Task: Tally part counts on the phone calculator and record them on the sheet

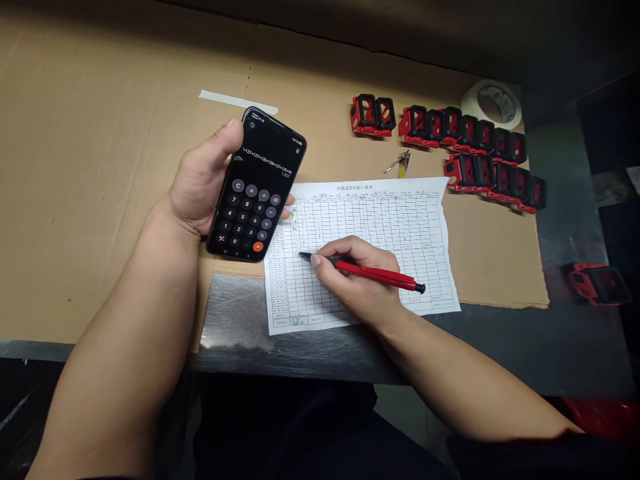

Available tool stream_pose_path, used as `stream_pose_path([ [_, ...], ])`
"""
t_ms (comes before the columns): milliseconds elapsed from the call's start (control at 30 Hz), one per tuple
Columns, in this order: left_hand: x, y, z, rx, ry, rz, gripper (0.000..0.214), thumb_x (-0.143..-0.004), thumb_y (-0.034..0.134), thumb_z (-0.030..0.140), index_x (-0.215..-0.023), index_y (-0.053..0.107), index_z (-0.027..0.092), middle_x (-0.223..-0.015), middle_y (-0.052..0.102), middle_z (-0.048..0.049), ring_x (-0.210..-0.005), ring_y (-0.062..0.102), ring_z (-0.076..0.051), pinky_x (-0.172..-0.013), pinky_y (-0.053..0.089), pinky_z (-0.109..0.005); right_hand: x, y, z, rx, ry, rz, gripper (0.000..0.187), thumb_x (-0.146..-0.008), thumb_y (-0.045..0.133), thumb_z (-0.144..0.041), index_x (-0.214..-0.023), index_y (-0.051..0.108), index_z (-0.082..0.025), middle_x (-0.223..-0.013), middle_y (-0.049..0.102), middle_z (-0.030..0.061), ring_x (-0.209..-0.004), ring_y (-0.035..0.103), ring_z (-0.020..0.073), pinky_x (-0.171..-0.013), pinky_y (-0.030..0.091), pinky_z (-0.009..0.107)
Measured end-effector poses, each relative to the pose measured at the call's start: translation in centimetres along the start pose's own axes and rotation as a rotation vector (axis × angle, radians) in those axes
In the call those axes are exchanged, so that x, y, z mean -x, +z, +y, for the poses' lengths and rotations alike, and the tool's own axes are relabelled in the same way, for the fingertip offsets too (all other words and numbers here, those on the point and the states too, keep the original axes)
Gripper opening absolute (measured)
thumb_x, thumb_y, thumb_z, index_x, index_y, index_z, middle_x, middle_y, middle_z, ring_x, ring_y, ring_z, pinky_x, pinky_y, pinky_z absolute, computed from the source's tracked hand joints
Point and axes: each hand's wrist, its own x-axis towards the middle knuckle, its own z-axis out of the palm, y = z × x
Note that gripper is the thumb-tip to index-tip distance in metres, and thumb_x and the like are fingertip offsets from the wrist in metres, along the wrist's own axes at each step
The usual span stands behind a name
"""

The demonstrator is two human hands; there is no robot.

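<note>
Red pen (375, 275) gripped in right hand (357, 280), fingers closed around barrel – tip set on gridded paper form (390, 227), form lying across steel bench top (240, 320) and cardboard sheet (100, 200). Smartphone (255, 187) held upright in left hand (200, 183), calculator on screen. Farther off – small metal clip (401, 162), possibly keys; rows of red-and-black moulded parts (465, 133); tape roll (493, 103).

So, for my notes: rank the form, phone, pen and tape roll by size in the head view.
Paper form, then phone; red pen and tape roll look alike, the pen nearer the camera, so unranked.
</note>
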Motion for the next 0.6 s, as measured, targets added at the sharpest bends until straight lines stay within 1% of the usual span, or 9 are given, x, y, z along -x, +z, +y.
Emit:
stream_pose_path([
  [67, 0.05, 0.02, -0.01, 0.006, 0.003, -0.007, 0.070, -0.107, 0.030, 0.061, -0.133, 0.061, 0.004, -0.091, 0.077, -0.0180, -0.074, 0.079, -0.029, -0.069, 0.067, -0.044, 0.04, -0.01, 0.03, -0.013, 0.010, 0.009, 0.003, -0.082, 0.076, -0.020, -0.082, 0.074, -0.022, -0.069, 0.075, -0.0044, -0.057, 0.067, 0.0103, -0.055, 0.052, 0.021],
  [133, 0.11, 0.02, 0.01, 0.006, 0.007, -0.011, 0.070, -0.108, 0.029, 0.060, -0.135, 0.059, 0.004, -0.091, 0.077, -0.0178, -0.073, 0.079, -0.029, -0.069, 0.067, -0.045, 0.06, -0.03, 0.03, -0.005, 0.015, 0.002, 0.002, -0.082, 0.075, -0.021, -0.082, 0.074, -0.022, -0.070, 0.075, -0.0042, -0.058, 0.067, 0.0104, -0.056, 0.053, 0.021],
  [233, 0.14, -0.12, 0.06, -0.005, 0.001, -0.015, 0.068, -0.107, 0.034, 0.061, -0.131, 0.061, 0.003, -0.091, 0.078, -0.0182, -0.075, 0.079, -0.029, -0.071, 0.067, -0.045, 0.05, -0.04, -0.02, 0.033, 0.016, -0.026, 0.008, -0.081, 0.075, -0.020, -0.074, 0.072, -0.022, -0.067, 0.075, -0.0044, -0.055, 0.066, 0.0100, -0.055, 0.051, 0.022],
  [367, 0.06, -0.51, 0.00, -0.018, -0.015, -0.037, 0.072, -0.104, 0.039, 0.067, -0.127, 0.064, 0.004, -0.091, 0.078, -0.0184, -0.078, 0.080, -0.029, -0.073, 0.067, -0.045, 0.00, -0.01, -0.10, 0.059, 0.031, -0.026, 0.007, -0.080, 0.075, -0.021, -0.073, 0.073, -0.022, -0.067, 0.074, -0.0042, -0.055, 0.066, 0.0104, -0.055, 0.051, 0.022],
  [600, -0.03, -0.89, -0.12, -0.041, 0.008, -0.096, 0.074, -0.101, 0.048, 0.070, -0.131, 0.062, 0.004, -0.095, 0.079, -0.0183, -0.082, 0.079, -0.030, -0.079, 0.065, -0.046, -0.04, -0.12, -0.19, 0.076, 0.042, -0.029, 0.008, -0.079, 0.073, -0.021, -0.072, 0.073, -0.022, -0.067, 0.076, -0.0038, -0.055, 0.066, 0.0110, -0.056, 0.051, 0.023],
])
